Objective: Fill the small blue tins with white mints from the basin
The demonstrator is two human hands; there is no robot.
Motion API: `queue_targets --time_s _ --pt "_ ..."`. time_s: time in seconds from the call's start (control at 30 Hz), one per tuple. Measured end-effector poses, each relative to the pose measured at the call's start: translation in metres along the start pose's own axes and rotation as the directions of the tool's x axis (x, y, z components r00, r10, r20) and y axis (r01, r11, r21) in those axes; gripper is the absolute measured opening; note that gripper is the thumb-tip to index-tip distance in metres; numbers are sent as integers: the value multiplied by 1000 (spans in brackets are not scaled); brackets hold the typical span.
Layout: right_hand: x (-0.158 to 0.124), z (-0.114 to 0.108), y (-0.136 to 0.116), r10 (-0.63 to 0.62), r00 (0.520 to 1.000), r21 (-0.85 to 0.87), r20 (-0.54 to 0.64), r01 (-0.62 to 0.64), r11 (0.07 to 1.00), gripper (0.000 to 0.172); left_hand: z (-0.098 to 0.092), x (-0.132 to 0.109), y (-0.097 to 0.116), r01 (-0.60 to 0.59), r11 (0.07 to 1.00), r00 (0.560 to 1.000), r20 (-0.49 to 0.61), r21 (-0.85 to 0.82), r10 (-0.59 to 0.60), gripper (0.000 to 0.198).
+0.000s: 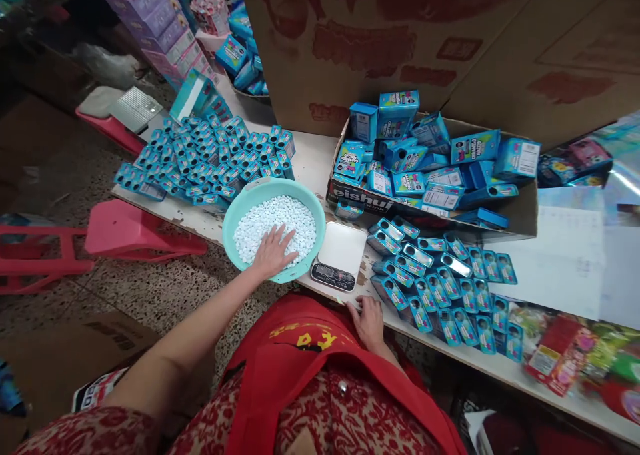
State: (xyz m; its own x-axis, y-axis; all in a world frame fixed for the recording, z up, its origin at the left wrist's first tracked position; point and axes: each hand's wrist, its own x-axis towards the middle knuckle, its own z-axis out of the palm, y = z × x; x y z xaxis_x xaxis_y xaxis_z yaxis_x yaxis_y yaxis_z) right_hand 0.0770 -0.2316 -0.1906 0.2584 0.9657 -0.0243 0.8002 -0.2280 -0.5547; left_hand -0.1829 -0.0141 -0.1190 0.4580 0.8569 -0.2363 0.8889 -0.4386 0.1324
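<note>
Taking the scale [345, 245] as reference, the basin [280, 187] sits just to its left on the tabletop [313, 162]; whether rim and scale touch cannot be told. The white pieces [270, 214] lie inside the basin, directly beneath the left grip [273, 250], which is in contact with them. This grip is palm down with fingers spread, pointing away from the body and slightly towards the scale; no piece is seen pinched, and what lies under the palm is hidden. The right grip [369, 320] is on the near side of the scale, at the tabletop edge, fingers bent; whether it clasps the edge cannot be told. The left is plainly the nearer to the pieces. The mass has no long axis, being spread in a round bed. Condition of the pieces: small, rounded, pale white with a faint bluish cast, loose, filling the floor of the turquoise basin. Blue boxes with dark round holes [438, 292] stand to the right of the scale; a packed group of similar small boxes [200, 152] stands left of it, beyond the basin.
</note>
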Motion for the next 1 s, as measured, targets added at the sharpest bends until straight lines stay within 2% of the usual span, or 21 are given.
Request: queue_targets --time_s 0.1,0.23,0.43,0.53,0.63,0.7,0.77,0.83,0.9,1.0 --pt "2 -10 -10 -17 1000 30 -10 17 999 36 1 24 -4 -46 999 999 18 19 46 60" --pt "5 -23 -30 -15 997 43 -69 18 999 30 2 53 -6 -21 999 1000 2 25 21 52" --pt "25 -36 -50 9 977 -13 -215 -12 1000 24 0 70 -3 74 997 997 -14 30 -74 48" --pt "36 -47 -53 -16 924 -122 -382 -33 992 24 -3 69 -3 90 996 995 35 5 -90 47" --pt "37 -59 -50 0 842 -255 -539 -164 953 32 -7 67 -4 116 993 991 69 -8 -115 46" --pt "32 -65 -46 30 803 -291 -596 -250 923 39 -8 68 -4 121 993 989 89 -11 -120 47" --pt "28 -68 -43 38 786 -303 -618 -282 910 42 -9 70 -5 125 992 986 112 -14 -123 47" --pt "31 -68 -43 21 787 -305 -616 -263 915 39 -10 73 -5 134 991 982 134 -16 -131 47" --pt "45 -67 -48 -20 804 -302 -594 -200 932 34 -10 75 -4 148 989 979 144 -18 -144 47" --pt "90 -64 -62 -115 845 -284 -523 -46 958 27 -10 77 -3 173 985 976 140 -18 -169 46"
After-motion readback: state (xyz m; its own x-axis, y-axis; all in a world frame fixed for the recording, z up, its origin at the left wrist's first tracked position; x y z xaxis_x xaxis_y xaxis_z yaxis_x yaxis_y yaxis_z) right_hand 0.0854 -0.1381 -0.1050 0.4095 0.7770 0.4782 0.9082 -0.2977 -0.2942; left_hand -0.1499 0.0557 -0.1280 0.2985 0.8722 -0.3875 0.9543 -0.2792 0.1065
